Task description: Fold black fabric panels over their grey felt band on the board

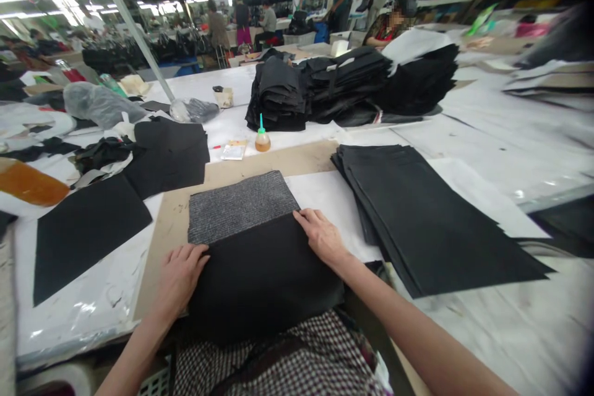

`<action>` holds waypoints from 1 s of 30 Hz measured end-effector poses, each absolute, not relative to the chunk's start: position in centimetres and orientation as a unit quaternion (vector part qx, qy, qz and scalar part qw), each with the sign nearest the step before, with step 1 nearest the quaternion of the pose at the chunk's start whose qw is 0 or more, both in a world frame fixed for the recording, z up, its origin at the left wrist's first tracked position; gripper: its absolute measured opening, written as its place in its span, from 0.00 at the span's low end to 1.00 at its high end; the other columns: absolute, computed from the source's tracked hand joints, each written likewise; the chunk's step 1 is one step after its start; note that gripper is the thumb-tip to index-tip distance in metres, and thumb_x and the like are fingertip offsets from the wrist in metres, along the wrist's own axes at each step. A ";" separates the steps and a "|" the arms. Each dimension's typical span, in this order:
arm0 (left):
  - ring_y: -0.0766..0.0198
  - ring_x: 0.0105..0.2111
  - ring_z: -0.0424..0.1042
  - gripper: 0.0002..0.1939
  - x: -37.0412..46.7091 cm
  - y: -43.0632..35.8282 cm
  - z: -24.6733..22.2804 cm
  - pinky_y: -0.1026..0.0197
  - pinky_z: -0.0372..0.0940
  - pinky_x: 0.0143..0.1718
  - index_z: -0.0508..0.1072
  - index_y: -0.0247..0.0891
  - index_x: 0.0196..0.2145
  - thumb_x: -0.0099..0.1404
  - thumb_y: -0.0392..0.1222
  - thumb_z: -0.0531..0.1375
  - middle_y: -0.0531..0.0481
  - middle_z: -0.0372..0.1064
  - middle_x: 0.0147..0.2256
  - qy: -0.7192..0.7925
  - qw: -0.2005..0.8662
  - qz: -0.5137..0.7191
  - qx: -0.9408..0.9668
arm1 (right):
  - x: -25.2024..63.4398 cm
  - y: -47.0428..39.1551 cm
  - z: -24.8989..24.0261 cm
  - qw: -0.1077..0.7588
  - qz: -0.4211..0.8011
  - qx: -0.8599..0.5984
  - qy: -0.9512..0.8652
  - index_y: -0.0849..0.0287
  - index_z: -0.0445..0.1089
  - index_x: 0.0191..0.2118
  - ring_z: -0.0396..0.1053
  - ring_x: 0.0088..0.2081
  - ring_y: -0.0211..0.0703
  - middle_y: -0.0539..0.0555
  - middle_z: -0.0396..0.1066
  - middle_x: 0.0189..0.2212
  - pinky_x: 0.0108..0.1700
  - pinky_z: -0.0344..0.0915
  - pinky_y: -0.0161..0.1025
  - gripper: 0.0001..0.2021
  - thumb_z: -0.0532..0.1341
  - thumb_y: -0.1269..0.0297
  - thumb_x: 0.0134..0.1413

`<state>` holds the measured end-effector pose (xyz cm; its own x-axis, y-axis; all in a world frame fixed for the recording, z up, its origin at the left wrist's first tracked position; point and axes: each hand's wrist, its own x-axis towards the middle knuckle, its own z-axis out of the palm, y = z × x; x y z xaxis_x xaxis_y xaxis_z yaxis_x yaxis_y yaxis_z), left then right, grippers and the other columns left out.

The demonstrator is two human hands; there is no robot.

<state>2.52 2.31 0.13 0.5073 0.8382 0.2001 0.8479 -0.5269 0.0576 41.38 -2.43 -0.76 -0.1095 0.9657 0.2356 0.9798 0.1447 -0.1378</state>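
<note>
A smooth black sheet of material (264, 278) hangs over the table's near edge towards my lap. Its far edge lies along a grey ribbed, woven-looking piece (241, 204), covering that piece's near side. My left hand (183, 269) pinches the sheet's far left corner between thumb and fingers. At the far right corner, my right hand (322, 235) holds the same sheet, fingertips close to the grey piece's corner. Under the grey piece is a tan board (176, 216) with white paper (325, 198) to its right.
A stack of black sheets (431, 216) lies to the right. Black pieces (88, 229) are on the left, near an amber bottle (32, 182). Beyond the board stand a small green-tipped bottle (262, 136) and dark bundles (325, 86). A person (385, 28) sits across the table.
</note>
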 end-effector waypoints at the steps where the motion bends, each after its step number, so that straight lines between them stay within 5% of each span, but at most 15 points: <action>1: 0.53 0.44 0.70 0.10 2.6 2.4 0.3 0.48 0.62 0.49 0.71 0.43 0.46 0.72 0.46 0.53 0.47 0.72 0.42 -0.489 -0.003 -0.110 -0.865 | 41.5 -2.4 -0.4 0.131 -0.032 -0.657 -0.741 0.58 0.65 0.60 0.63 0.50 0.51 0.60 0.67 0.50 0.48 0.67 0.44 0.24 0.48 0.80 0.62; 5: 0.55 0.46 0.69 0.08 2.8 2.1 2.0 0.50 0.64 0.50 0.72 0.43 0.40 0.71 0.46 0.54 0.48 0.70 0.42 -0.462 -0.105 -0.152 -0.867 | 38.8 -1.9 2.0 0.164 -0.056 -0.624 -0.762 0.62 0.72 0.49 0.62 0.54 0.55 0.63 0.68 0.51 0.56 0.61 0.52 0.15 0.52 0.77 0.62; 10: 0.56 0.56 0.66 0.06 2.3 0.3 5.8 0.51 0.62 0.58 0.71 0.43 0.40 0.70 0.44 0.56 0.45 0.65 0.55 -0.404 -0.230 -0.214 -0.859 | 34.2 -0.8 4.0 0.239 0.011 -0.444 -0.863 0.58 0.68 0.53 0.63 0.57 0.50 0.59 0.70 0.53 0.63 0.53 0.54 0.13 0.57 0.60 0.67; 16: 0.54 0.54 0.70 0.15 2.5 -0.4 7.7 0.48 0.61 0.62 0.72 0.46 0.49 0.67 0.51 0.59 0.48 0.71 0.54 -0.497 -0.274 -0.335 -0.752 | 35.7 -1.0 7.3 0.236 0.160 -0.426 -0.859 0.58 0.71 0.38 0.70 0.35 0.40 0.51 0.74 0.34 0.38 0.62 0.37 0.12 0.55 0.58 0.69; 21: 0.52 0.48 0.75 0.23 4.4 0.7 7.2 0.41 0.62 0.61 0.72 0.47 0.53 0.65 0.59 0.58 0.51 0.75 0.47 -0.618 -0.270 -0.352 -0.649 | 45.6 -3.6 12.5 0.339 0.163 -0.583 -0.720 0.56 0.70 0.36 0.69 0.31 0.41 0.51 0.71 0.28 0.33 0.62 0.37 0.18 0.49 0.52 0.69; 24: 0.53 0.45 0.76 0.26 6.3 1.5 5.8 0.44 0.67 0.56 0.70 0.46 0.54 0.63 0.61 0.60 0.48 0.75 0.48 -0.587 -0.336 -0.330 -0.659 | 54.4 -6.0 13.7 0.404 0.189 -0.699 -0.560 0.55 0.70 0.33 0.68 0.29 0.42 0.50 0.70 0.26 0.29 0.61 0.36 0.18 0.55 0.47 0.64; 30: 0.55 0.47 0.74 0.23 12.1 2.5 3.1 0.46 0.67 0.55 0.69 0.44 0.54 0.67 0.58 0.58 0.46 0.73 0.48 -0.503 -0.333 -0.258 -0.754 | 72.4 -10.4 7.9 0.332 0.060 -0.854 -0.397 0.60 0.70 0.29 0.64 0.26 0.38 0.55 0.68 0.23 0.31 0.57 0.40 0.21 0.56 0.46 0.62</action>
